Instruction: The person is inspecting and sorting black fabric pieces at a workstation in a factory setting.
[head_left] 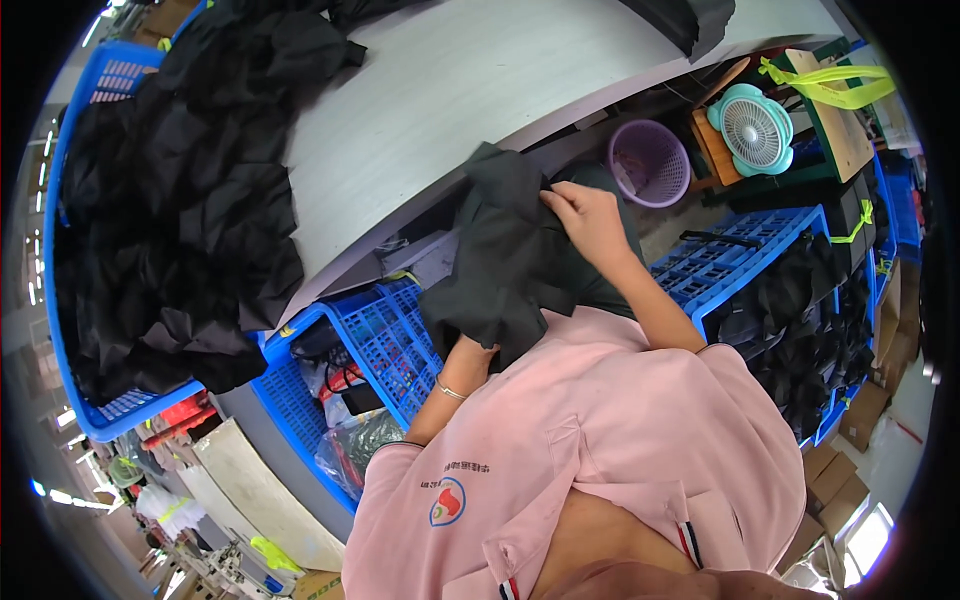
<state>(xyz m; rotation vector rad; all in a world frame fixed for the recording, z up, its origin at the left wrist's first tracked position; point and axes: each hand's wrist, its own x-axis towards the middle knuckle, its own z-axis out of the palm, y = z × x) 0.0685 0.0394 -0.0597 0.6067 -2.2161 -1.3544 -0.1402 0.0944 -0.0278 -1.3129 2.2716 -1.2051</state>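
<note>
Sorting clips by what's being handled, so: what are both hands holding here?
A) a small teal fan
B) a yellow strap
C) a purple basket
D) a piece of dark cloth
D: the right hand pinches the top edge of the dark cloth, and the left hand is tucked under its lower part.

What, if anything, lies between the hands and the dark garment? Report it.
Nothing visible. The right hand grips the dark garment at its upper edge, and the left hand is tucked under its lower folds, mostly hidden by the cloth.
</note>
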